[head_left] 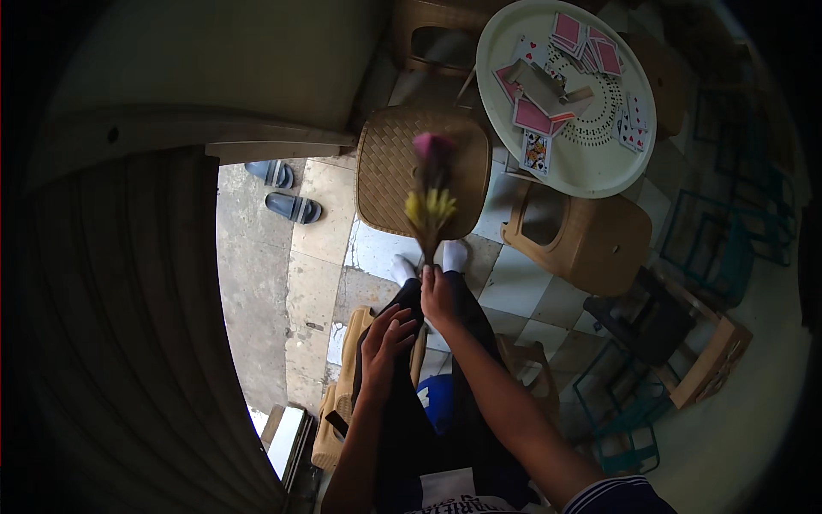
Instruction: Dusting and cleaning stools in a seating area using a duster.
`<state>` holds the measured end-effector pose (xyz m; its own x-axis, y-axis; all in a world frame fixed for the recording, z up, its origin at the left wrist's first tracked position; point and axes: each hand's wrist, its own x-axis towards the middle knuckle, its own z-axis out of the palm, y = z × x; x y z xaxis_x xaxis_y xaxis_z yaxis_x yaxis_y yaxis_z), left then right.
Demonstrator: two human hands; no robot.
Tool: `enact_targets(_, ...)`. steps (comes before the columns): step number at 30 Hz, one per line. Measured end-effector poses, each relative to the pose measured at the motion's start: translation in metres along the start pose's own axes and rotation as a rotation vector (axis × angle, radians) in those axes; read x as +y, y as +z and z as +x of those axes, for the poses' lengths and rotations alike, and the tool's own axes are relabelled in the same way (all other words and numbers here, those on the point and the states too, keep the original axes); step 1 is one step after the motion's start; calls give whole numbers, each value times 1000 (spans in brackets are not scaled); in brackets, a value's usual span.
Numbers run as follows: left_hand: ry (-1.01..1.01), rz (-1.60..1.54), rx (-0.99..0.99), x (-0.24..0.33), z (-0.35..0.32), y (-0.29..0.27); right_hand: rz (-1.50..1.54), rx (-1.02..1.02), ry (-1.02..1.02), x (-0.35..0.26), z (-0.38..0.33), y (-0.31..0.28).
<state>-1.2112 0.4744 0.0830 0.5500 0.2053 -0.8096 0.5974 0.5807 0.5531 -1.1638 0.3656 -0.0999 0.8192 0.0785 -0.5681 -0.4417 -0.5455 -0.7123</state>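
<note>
My right hand (436, 297) is closed around the thin stems of a bunch of flowers (431, 207). Its heads are yellow lower down and purple-pink at the tip, somewhat smeared by motion. The bunch points away from me, over a brown woven-pattern stool (379, 167); whether it touches the seat I cannot tell. On or just above my left thigh, my left hand (387, 344) holds nothing, its fingers bent and apart. My feet in white socks (455, 256) are on the floor close to that stool.
A round white table (599, 176) at the far right carries scattered playing cards (532, 116) and an opened card box (537, 88). Beside it stands another brown stool (591, 244). Dark slippers (294, 207) lie left on the tiled floor. Teal metal frames (625, 411) stand at the right.
</note>
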Motion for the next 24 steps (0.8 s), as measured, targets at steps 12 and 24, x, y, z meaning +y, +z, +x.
enact_targets(12,-127,272,-97,19,58,-66,143,454,203,-3,10,-24)
enact_targets(24,-102,385,-145,61,97,-99,-192,211,60,-54,7,58)
